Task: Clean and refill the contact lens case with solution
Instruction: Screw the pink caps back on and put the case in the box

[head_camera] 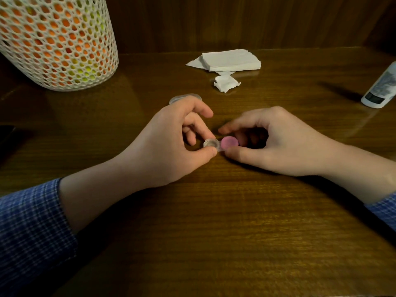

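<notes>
Sleeves: blue checked sleeves [32, 232] sat pushed back at the lower corners of the frame, probably to keep the cuffs out of any liquid.
Desk: the dark wooden desk [214, 243] carried everything; its near part lay bare.
Left hand: the left hand [169, 138] pinched the uncapped clear well of the lens case [216, 144] between thumb and forefinger, seemingly to pin it down.
Right hand: the right hand [276, 138] closed thumb and fingers on the pink cap [229, 142] on the other well, a hold that suited twisting; which way, I cannot tell.
Case: it rested low at the frame's centre, between both hands, on or just above the desk.
Clear cap: a clear lid-like piece [185, 97] lay just behind the left hand, likely set aside.
Tissue: a crumpled tissue [226, 83] lay in front of a napkin stack [230, 60], handy for wiping.
Bottle: the solution bottle [381, 88] stood tilted at the right edge, well apart.
Basket: a white mesh basket [57, 41] filled the upper left.
</notes>
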The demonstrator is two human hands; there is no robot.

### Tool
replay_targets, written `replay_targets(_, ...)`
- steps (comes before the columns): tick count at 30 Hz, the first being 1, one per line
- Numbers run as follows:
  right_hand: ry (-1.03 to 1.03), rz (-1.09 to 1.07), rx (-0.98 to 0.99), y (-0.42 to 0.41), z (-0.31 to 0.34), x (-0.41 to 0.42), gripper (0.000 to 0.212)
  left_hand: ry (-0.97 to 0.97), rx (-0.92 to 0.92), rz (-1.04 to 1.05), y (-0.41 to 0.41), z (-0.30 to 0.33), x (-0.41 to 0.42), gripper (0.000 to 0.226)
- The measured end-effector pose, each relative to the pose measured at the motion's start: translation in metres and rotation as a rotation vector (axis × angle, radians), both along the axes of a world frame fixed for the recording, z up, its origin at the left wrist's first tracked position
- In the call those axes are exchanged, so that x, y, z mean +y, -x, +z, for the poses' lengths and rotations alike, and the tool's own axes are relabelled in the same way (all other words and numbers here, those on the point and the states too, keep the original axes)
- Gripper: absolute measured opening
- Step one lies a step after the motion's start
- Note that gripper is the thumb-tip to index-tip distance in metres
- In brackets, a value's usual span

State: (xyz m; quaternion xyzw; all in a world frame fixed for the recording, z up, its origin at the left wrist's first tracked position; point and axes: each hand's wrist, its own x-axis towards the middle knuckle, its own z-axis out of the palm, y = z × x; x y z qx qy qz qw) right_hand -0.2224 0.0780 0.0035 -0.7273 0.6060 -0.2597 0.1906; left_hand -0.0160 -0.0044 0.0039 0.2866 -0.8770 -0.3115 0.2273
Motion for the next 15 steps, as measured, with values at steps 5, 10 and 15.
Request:
replay_targets(5,-0.029,0.022,-0.044,0.0008,0.0025,0.0002,0.03,-0.015,-0.006,0.009,-0.0003,0.0008,0.0004,0.054)
replay_targets(10,0.006,-0.023,-0.04,-0.0036,0.0018,0.0009,0.036,-0.011,-0.014,0.012,0.0001,0.0022,0.0009,0.05)
replay_targets(15,0.057,-0.09,-0.002,-0.0082,-0.0004,-0.0023,0.046,0.004,-0.017,0.008,0.0004,0.0023,0.0012,0.049)
